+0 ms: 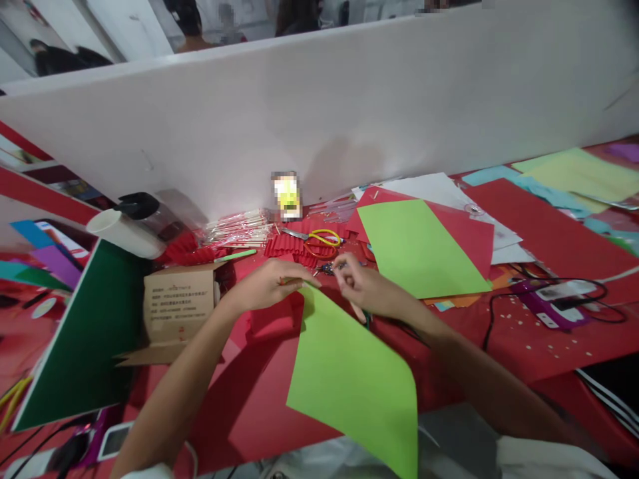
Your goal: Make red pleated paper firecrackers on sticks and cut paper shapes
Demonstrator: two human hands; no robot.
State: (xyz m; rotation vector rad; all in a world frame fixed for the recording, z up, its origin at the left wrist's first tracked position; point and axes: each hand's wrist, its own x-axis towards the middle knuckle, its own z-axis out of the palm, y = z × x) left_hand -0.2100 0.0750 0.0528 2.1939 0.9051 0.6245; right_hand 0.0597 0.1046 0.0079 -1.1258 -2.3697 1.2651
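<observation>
A light green sheet of paper (pixel 359 379) hangs tilted in front of me, its lower part reaching over the table's front edge. My left hand (pixel 274 283) is closed on its upper corner, thumb and fingers pressed together. Just right of that corner, my right hand (pixel 352 283) is curled with fingertips together; whatever it may pinch is too small to make out. Behind both hands lie scissors (pixel 314 237) with yellow handles. Under the left hand is a piece of red paper (pixel 272 319).
Another green sheet (pixel 424 249) lies on red and white papers to the right. A cardboard box (pixel 177 309) and a dark green board (pixel 90 339) stand left, near a white cup (pixel 124 233). Wrapped sticks (pixel 237 227) lie by the white partition (pixel 399 106). A cable crosses a purple device (pixel 554 303).
</observation>
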